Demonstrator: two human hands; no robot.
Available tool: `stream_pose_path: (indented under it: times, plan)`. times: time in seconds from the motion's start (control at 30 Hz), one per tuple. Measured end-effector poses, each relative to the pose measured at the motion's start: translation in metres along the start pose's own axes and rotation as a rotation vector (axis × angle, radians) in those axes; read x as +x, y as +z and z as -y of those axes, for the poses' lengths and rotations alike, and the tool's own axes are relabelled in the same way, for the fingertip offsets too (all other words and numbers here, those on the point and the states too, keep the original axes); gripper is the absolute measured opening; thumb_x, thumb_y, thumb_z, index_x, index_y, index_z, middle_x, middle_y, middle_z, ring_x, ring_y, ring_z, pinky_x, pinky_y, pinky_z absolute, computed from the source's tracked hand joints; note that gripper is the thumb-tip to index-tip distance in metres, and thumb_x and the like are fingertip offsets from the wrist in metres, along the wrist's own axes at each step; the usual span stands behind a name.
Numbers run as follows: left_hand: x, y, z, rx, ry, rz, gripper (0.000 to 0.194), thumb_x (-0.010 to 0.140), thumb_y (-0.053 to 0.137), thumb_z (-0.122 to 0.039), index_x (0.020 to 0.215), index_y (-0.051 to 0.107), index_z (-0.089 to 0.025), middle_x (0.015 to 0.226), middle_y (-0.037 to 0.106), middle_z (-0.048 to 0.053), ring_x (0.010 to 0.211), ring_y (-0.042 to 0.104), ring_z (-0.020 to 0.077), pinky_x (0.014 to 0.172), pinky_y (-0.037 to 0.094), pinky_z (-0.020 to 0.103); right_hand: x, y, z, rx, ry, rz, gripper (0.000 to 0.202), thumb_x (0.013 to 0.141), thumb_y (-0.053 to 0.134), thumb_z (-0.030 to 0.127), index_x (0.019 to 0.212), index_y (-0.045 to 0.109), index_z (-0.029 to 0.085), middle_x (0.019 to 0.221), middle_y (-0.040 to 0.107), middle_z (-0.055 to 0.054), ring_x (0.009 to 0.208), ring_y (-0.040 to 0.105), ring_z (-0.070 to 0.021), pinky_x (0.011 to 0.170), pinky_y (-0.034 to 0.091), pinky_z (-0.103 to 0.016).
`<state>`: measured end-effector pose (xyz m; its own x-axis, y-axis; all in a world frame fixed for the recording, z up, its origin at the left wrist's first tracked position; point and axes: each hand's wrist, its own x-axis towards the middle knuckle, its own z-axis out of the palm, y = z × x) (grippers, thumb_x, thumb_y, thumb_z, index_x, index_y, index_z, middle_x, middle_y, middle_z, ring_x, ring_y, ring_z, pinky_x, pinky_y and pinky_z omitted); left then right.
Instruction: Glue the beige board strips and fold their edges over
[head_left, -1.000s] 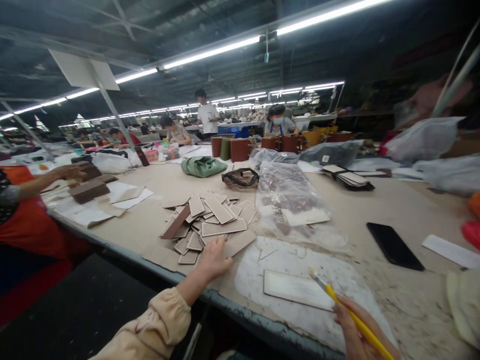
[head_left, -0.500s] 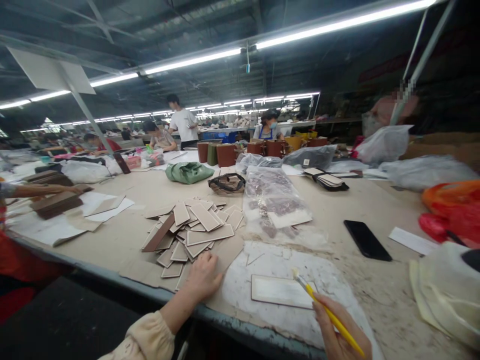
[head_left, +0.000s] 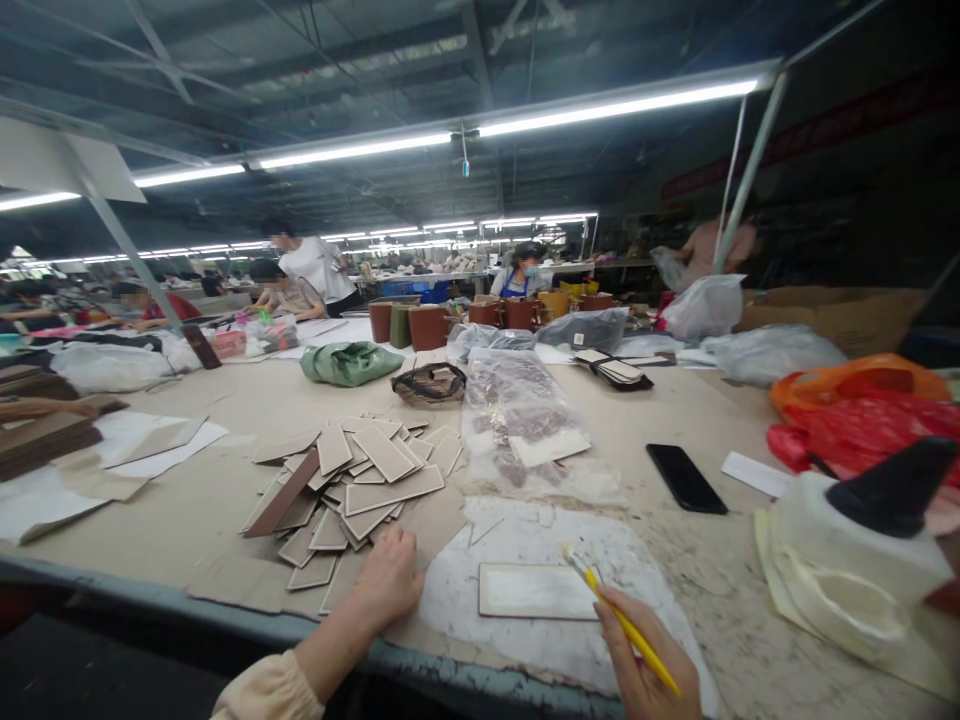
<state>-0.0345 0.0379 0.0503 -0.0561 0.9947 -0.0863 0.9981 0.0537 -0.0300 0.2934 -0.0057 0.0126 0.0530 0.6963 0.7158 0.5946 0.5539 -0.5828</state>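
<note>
Gripping a yellow brush (head_left: pixel 632 633) in the right hand (head_left: pixel 652 665), bristles at the far edge of a pale panel (head_left: pixel 525 591) on a white sheet (head_left: pixel 450 590). Resting the left hand (head_left: pixel 391 578), fingers curled, near a pile (head_left: pixel 375 455) at left; cannot tell if holding anything. Seen right: phone (head_left: pixel 686 478), bottle (head_left: pixel 862 545). Farther: green bag (head_left: pixel 350 364).

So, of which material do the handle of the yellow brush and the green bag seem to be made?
Yellow brush handle: smooth and evenly coloured, so painted wood or plastic; I cannot tell which. Green bag: probably thin plastic film, slightly shiny, with soft crumpled folds.
</note>
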Motion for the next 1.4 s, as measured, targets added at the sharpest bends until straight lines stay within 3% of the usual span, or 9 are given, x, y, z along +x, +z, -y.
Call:
stream_pose_path:
  times: [0.33,0.57,0.8,1.0,1.23,1.33,1.4]
  plan:
    - [0.005,-0.008,0.000,-0.019,0.008,0.015,0.036,0.067,0.055,-0.013,0.103,0.056,-0.011,0.105,0.057,0.015,0.105,0.054,0.0282,0.091,0.040,0.034,0.000,0.002,-0.003,0.034,-0.038,0.016,0.020,0.088,0.057,0.021,0.107,0.063,0.020,0.099,0.071,-0.006,0.089,0.069,-0.0197,0.078,0.059,-0.029]
    - [0.003,-0.007,0.014,-0.147,-0.012,0.012,0.048,0.070,0.053,-0.018,0.118,0.049,-0.012,0.110,0.059,0.012,0.108,0.056,0.0239,0.093,0.040,0.031,0.002,0.000,-0.002,0.028,-0.021,-0.027,0.018,0.087,0.058,0.022,0.103,0.065,0.019,0.095,0.072,-0.007,0.086,0.070,-0.0207,0.076,0.060,-0.030]
    - [-0.012,0.001,0.005,-0.067,0.066,0.043,0.047,0.072,0.057,-0.035,0.113,0.055,-0.012,0.114,0.055,0.015,0.112,0.051,0.0291,0.098,0.038,0.037,0.007,0.002,0.003,0.027,-0.036,-0.031,0.018,0.088,0.056,0.027,0.101,0.067,0.020,0.092,0.072,-0.007,0.084,0.071,-0.0207,0.072,0.060,-0.028]
    - [-0.015,0.007,-0.005,-0.132,0.075,0.102,0.053,0.071,0.056,-0.024,0.121,0.052,-0.011,0.114,0.058,0.016,0.110,0.055,0.0281,0.096,0.041,0.036,0.010,0.003,0.007,0.040,-0.053,-0.018,0.016,0.088,0.057,0.024,0.100,0.067,0.019,0.090,0.072,-0.007,0.082,0.071,-0.0199,0.072,0.060,-0.027]
    - [-0.008,0.009,-0.007,-0.249,0.048,0.086,0.066,0.063,0.058,-0.017,0.128,0.050,-0.010,0.121,0.058,0.014,0.115,0.053,0.0275,0.098,0.040,0.033,0.009,0.003,0.006,0.055,-0.044,-0.040,0.016,0.087,0.058,0.024,0.099,0.068,0.020,0.091,0.072,-0.006,0.082,0.071,-0.0196,0.072,0.060,-0.026]
    - [-0.008,0.011,-0.004,-0.387,0.026,0.061,0.061,0.066,0.057,-0.015,0.126,0.052,-0.012,0.103,0.065,0.009,0.099,0.061,0.0242,0.087,0.046,0.032,0.006,0.002,0.002,0.064,-0.041,-0.044,0.019,0.087,0.058,0.024,0.103,0.067,0.020,0.096,0.073,-0.006,0.085,0.071,-0.0198,0.074,0.060,-0.026]
    - [-0.010,0.009,-0.002,-0.469,0.059,0.016,0.044,0.071,0.054,-0.016,0.115,0.061,-0.014,0.081,0.065,0.003,0.079,0.063,0.0205,0.072,0.048,0.029,0.002,0.003,-0.003,0.078,-0.012,-0.017,0.023,0.088,0.057,0.024,0.109,0.066,0.021,0.101,0.072,-0.007,0.084,0.071,-0.0189,0.071,0.060,-0.025]
